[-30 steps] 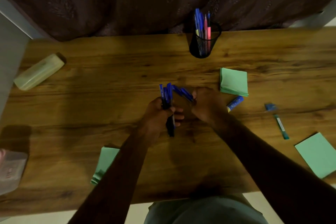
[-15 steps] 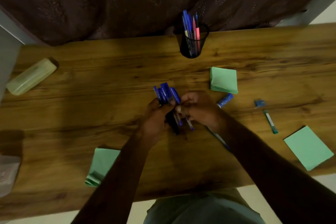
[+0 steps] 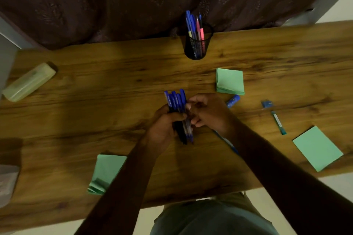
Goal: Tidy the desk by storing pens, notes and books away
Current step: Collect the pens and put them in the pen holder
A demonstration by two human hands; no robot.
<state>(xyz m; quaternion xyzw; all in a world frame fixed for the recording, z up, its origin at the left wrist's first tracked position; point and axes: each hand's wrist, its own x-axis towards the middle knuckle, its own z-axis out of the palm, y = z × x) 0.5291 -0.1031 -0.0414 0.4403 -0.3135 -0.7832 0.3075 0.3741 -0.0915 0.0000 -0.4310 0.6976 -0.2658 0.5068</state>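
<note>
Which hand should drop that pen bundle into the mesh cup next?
Left, probably. The left hand already grips the pen bundle; the right hand only touches its side. The mesh cup stands straight ahead, nothing between.

A dark patterned curtain [image 3: 133, 2] hung behind the wooden desk [image 3: 95, 120]; pale floor [image 3: 286, 202] showed beneath its near edge, dimly lit.

Head camera looks steeply down, close over the desk [image 3: 95, 120].
</note>
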